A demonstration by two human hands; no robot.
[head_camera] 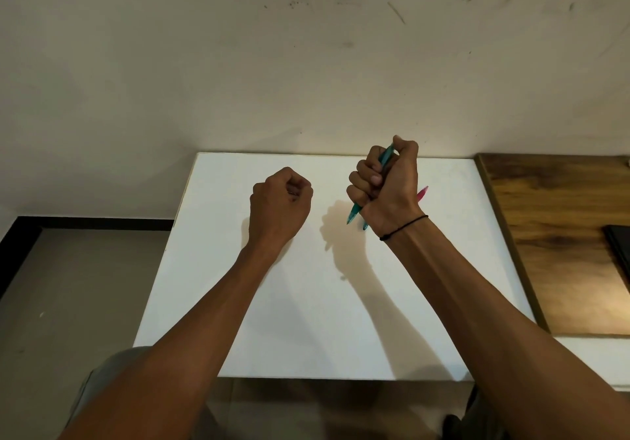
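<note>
Pens [353, 212], at least two teal ones and a pink pen [422, 194], stand bunched in the right hand [385, 184]. Its fingers are wrapped tight around them in a fist held over the far right part of the white table [306, 320]. The lower ends point down toward the near left and look clear of the surface, while one teal end pokes out at the top of the fist. A thin black cord [405, 225] circles that wrist.

The left hand [281, 197] hovers to the left, well apart, its fingers curled into a fist with nothing seen inside it. A wooden board [545, 235] lies just right of the table, with a dark flat object [618, 245] at its right edge.

The step in hand seems to be holding the gathered bundle aloft. The next move probably calls for lowering the fist and loosening it slowly, so the bundle comes to rest together rather than rolling apart.
</note>
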